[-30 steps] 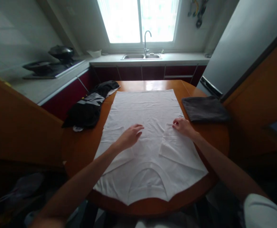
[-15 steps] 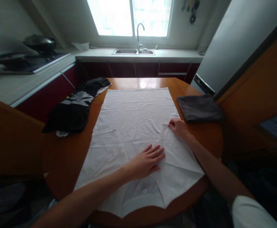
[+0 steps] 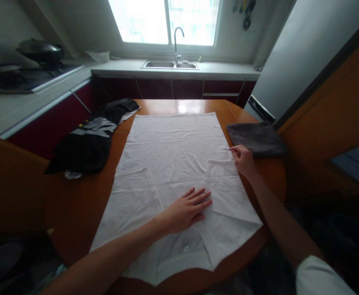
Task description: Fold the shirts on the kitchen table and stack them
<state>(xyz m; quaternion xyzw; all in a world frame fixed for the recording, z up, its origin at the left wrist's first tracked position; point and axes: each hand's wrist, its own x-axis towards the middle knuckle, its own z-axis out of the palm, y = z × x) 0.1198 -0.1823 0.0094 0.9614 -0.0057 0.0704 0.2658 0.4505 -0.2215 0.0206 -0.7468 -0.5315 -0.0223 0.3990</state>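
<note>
A white T-shirt lies spread on the table, its collar toward me and its hem at the far side. Both sleeves are folded inward over the body. My left hand rests flat with fingers apart near the edge of the right sleeve, above the neckline. At the shirt's right edge, just beyond the folded sleeve, my right hand is closed, thumb and forefinger pinching the cloth. A small label shows inside the collar.
The shirt covers much of a round-ended wooden table. To the left lies a black garment with white print. A folded dark grey cloth is close beyond my right hand. Behind are a counter with a sink and a fridge.
My right hand has moved from the folded sleeve's corner outward and slightly away from me to the shirt's right edge. My left hand stays flat in the same place on the shirt.
</note>
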